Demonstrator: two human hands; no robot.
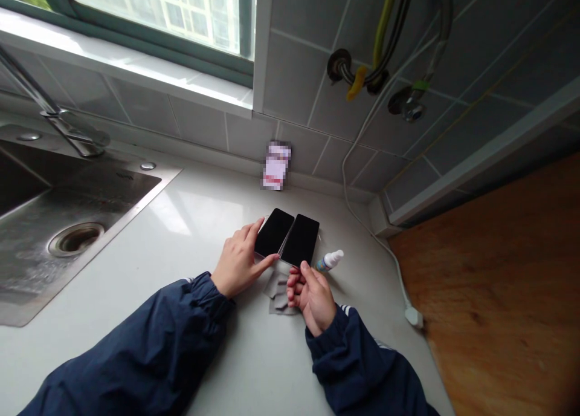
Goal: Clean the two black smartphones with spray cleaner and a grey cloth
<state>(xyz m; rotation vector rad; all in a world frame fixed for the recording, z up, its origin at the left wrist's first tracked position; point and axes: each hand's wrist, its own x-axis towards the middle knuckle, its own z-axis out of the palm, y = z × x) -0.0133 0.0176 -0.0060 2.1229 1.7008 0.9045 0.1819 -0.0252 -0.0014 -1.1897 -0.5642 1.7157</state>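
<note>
Two black-screened smartphones lie side by side on the counter: a left phone [274, 231] and a right phone [301, 239]. My left hand [238, 260] holds the left phone at its near end, fingers along the left edge and thumb at the lower right corner. My right hand [315, 294] is closed with curled fingers, its thumb tip at the near edge of the right phone. Whatever those fingers pinch, if anything, is hidden. Partly under the right hand lies a crumpled grey cloth [277, 295]. A small white-capped bottle [330, 260] stands just right of the phones.
Another phone with a lit, blurred screen [276, 165] leans against the tiled wall. At left is a steel sink [167, 177] with a faucet [75, 132]. A white cable with a plug [413, 317] runs down the right side, beside a wooden panel [489, 271]. Pipes [362, 77] hang above.
</note>
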